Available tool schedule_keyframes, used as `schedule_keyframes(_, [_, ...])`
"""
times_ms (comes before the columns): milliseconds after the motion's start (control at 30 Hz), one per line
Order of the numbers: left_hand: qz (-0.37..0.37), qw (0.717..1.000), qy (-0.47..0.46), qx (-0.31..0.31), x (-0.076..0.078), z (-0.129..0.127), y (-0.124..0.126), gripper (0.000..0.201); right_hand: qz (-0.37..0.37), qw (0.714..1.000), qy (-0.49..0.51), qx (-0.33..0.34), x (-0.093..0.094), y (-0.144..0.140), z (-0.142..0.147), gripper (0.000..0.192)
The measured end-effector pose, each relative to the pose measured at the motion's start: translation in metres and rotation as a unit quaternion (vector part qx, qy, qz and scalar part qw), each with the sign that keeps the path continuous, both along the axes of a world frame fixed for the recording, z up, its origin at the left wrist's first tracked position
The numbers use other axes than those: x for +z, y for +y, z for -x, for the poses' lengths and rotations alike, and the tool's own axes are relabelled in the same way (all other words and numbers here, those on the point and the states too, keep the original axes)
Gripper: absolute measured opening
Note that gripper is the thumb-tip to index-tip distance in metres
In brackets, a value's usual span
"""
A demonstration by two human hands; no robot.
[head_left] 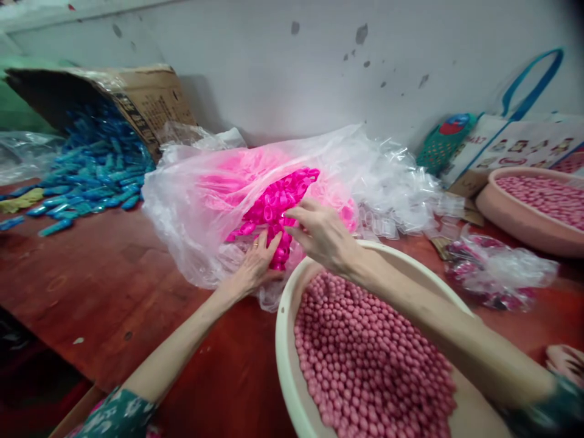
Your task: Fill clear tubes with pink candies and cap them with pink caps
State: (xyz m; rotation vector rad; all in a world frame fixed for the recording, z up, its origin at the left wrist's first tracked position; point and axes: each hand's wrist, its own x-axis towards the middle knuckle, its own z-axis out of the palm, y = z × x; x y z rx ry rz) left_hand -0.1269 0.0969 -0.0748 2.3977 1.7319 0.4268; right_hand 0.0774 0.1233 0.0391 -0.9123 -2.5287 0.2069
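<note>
A clear plastic bag (182, 210) lies on its side, its mouth facing me. Bright pink, hollow plastic pieces (285, 191) fill the opening and spill toward the front. My left hand (260, 261) rests at the lower lip of the bag, thumb and fingers apart beside the pink pieces. Over the right side of the opening is my right hand (322, 234), its fingers curved and apart close to the pieces, with nothing visible between them. Below my right forearm stands a cream basin (285, 340) holding many small dusty-pink balls (365, 353).
At the left, blue plastic pieces (100, 158) spill from a cardboard box (155, 100). Clear plastic parts (392, 182) are heaped right of the bag. Farther right are a small knotted bag (497, 267), a second basin (511, 210) and a printed tote bag (515, 143). A wall stands behind.
</note>
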Motion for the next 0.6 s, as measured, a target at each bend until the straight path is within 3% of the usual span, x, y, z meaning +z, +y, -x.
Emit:
schedule_keyframes(100, [-0.018, 1.000, -0.008, 0.006, 0.000, 0.005, -0.007, 0.068, 0.016, 0.998, -0.053, 0.020, -0.013, 0.021, 0.035, 0.024])
schedule_keyframes(200, [-0.034, 0.999, -0.023, 0.028, 0.003, 0.016, -0.017, 0.055, 0.040, 0.994, -0.095, 0.020, -0.033, 0.026, 0.041, 0.033])
schedule_keyframes(400, [-0.018, 0.997, -0.075, 0.011, 0.001, 0.017, -0.019, 0.062, 0.095, 0.985, -0.135, 0.053, -0.053, 0.016, 0.039, 0.043])
schedule_keyframes(600, [-0.025, 0.985, -0.167, 0.035, 0.000, 0.014, 0.002, 0.041, 0.181, 0.973, -0.139, -0.035, -0.060, 0.021, 0.074, 0.034])
